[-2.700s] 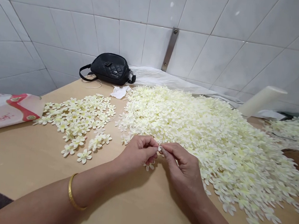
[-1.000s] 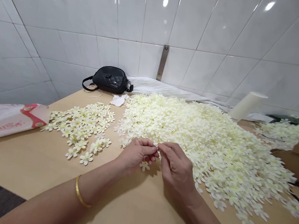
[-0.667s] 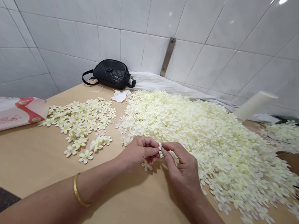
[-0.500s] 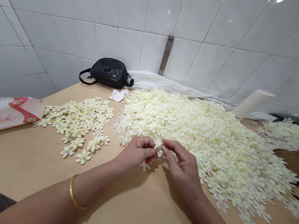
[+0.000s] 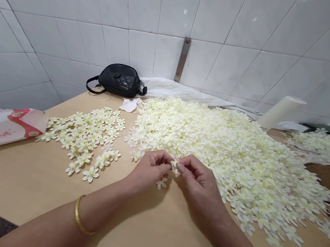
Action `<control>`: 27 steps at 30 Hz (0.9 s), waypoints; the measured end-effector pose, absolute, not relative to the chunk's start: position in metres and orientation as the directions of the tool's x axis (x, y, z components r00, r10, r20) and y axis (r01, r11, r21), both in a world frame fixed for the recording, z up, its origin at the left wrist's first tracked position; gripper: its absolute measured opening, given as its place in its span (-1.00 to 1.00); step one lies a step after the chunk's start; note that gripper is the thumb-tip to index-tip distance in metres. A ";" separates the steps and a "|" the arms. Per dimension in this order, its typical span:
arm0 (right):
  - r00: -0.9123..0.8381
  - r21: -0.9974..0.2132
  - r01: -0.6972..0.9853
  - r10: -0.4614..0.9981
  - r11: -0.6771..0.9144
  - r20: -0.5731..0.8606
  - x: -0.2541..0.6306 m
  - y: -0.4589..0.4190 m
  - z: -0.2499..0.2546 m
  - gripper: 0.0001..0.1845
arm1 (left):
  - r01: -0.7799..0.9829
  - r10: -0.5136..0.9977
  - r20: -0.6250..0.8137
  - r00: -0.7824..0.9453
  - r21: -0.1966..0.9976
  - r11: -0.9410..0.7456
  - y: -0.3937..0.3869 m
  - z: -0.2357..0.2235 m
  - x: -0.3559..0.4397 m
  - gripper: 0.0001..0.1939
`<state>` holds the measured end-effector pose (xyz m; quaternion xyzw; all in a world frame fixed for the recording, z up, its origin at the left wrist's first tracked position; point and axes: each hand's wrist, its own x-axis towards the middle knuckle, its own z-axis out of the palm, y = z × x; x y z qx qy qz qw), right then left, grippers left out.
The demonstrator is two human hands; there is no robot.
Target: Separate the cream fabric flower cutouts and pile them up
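Note:
Between my two hands is a small pale-yellow artificial flower (image 5: 175, 166), pinched from both sides by fingertips. My left hand (image 5: 152, 168) grips its left side with thumb and forefinger. Its right side is in the pinch of my right hand (image 5: 199, 179). Another loose flower (image 5: 161, 183) shows just below my left fingers; whether it lies on the table or hangs from them I cannot tell. Behind and right of my hands spreads a large heap of the same flowers (image 5: 211, 136). A smaller scatter of flowers (image 5: 93, 131) lies to the left.
A red-and-white packet (image 5: 5, 130) lies at the table's left. At the back are a black bag (image 5: 119, 80), a crumpled tissue (image 5: 130, 104) and white sheeting (image 5: 169, 86) along the tiled wall. A white roll (image 5: 281, 112) leans at the right, near a brown piece (image 5: 329, 174).
The flower between my fingertips has turned, its face less toward me now. Both hands stay nearly in place, and the view has shifted slightly.

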<state>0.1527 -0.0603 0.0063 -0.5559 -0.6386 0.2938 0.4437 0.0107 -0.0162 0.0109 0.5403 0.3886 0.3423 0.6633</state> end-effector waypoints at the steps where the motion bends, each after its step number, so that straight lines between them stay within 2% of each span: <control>1: 0.017 -0.846 0.485 0.965 0.220 0.261 0.152 -0.060 0.006 -0.81 | -0.042 0.867 -0.158 0.472 0.979 0.201 -0.016 0.011 0.010 -0.86; 3: 0.017 -0.795 0.548 0.948 0.258 0.319 0.152 -0.060 0.007 -0.80 | -0.047 0.842 -0.180 0.508 0.971 0.236 -0.016 0.011 0.009 -0.78; 6: 0.033 -0.758 0.586 0.925 0.288 0.378 0.151 -0.060 0.007 -0.82 | -0.049 0.826 -0.181 0.534 0.969 0.244 -0.015 0.010 0.007 -0.85; 14: 0.023 -0.747 0.604 0.930 0.279 0.366 0.154 -0.058 0.006 -0.77 | -0.101 0.841 -0.127 0.525 0.972 0.210 -0.012 0.005 0.008 -0.82; 17: 0.084 -0.709 0.662 0.915 0.244 0.394 0.152 -0.060 0.006 -0.77 | -0.106 0.885 -0.095 0.455 0.981 0.160 -0.009 0.005 0.008 -0.82; 21: 0.162 -0.657 0.717 0.861 0.233 0.482 0.153 -0.061 0.008 -0.79 | -0.051 0.963 -0.016 0.269 0.998 0.030 -0.001 0.007 0.004 -0.83; 24: 0.244 -0.610 0.769 0.793 0.193 0.559 0.170 -0.055 0.010 -0.81 | -0.037 0.980 -0.005 0.199 0.999 0.012 0.006 0.007 -0.001 -0.85; 27: 0.260 -0.459 0.884 0.722 0.090 0.641 0.199 -0.047 0.013 -0.84 | -0.037 0.985 0.016 0.171 0.999 -0.010 0.009 0.005 -0.004 -0.86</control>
